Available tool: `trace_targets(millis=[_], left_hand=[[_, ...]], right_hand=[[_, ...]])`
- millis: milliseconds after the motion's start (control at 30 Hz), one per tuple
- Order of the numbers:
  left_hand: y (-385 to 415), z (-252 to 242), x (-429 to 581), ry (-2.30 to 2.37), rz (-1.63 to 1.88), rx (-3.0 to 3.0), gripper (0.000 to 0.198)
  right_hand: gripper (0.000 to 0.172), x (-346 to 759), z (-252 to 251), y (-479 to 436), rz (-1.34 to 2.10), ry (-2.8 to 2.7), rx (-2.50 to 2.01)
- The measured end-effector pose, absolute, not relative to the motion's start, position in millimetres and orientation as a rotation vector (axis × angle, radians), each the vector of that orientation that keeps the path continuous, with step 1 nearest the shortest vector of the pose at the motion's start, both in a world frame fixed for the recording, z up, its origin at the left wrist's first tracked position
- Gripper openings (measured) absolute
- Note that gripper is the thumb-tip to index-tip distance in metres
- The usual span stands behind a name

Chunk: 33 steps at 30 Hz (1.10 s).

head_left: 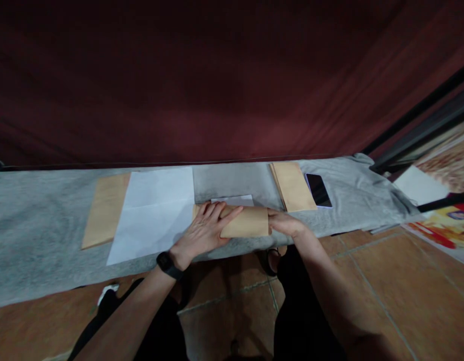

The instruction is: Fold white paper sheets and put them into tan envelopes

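Note:
A brown paper envelope [250, 222] lies crosswise near the front edge of the cloth-covered surface, its right end bulging. Across its left part rests my left hand [207, 228], thumb on top and fingers pressed over the paper, holding it. My right hand [286, 223] grips the envelope's right end; its fingertips are hidden at or inside that end. Just behind the envelope, a small white paper [235, 200] shows partly. A large white sheet [152, 213] with a crease lies left of my left hand, partly over another brown envelope [104, 208].
A small stack of brown envelopes [294, 186] lies to the right, beside a dark-screened phone [318, 190]. Grey cloth [39, 225] covers the long narrow surface. A dark red curtain [232, 90] hangs behind it. A colourful printed sheet [448, 225] is at far right, above the tiled floor [370, 260].

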<state>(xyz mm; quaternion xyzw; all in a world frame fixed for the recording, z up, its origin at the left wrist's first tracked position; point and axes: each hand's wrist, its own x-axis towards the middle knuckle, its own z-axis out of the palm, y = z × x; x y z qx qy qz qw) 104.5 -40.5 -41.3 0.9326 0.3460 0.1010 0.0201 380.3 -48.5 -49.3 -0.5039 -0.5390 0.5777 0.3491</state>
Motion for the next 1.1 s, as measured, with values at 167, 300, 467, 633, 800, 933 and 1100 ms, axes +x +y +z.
trace_targets(millis=[167, 300, 467, 633, 800, 933, 1100], left_hand=[[-36, -35, 94, 1.230, 0.373, 2.835, 0.094], [-24, -35, 72, 1.429, 0.378, 2.738, 0.099], [-12, -36, 42, 1.513, 0.361, 2.677, 0.108], [-6, -39, 28, 1.506, 0.303, 2.659, 0.113], [-3, -46, 24, 1.502, 0.255, 2.615, 0.113], [-2, -50, 20, 1.487, 0.238, 2.597, 0.112], [-1, -50, 16, 1.503, 0.230, 2.587, 0.113]], right_hand=[[0.042, 397, -60, -36, 1.518, -1.216, -1.310], [0.035, 386, -75, -25, 1.067, -1.332, -1.648], [0.043, 345, -81, -32, 0.633, -1.720, -2.031], [0.053, 321, -72, -41, 0.577, -1.780, -2.192], [0.043, 322, -70, -38, 0.652, -1.728, -2.220], [0.023, 328, -79, -36, 0.688, -1.663, -2.098], [0.024, 358, -86, -24, 0.721, -1.429, -1.850]])
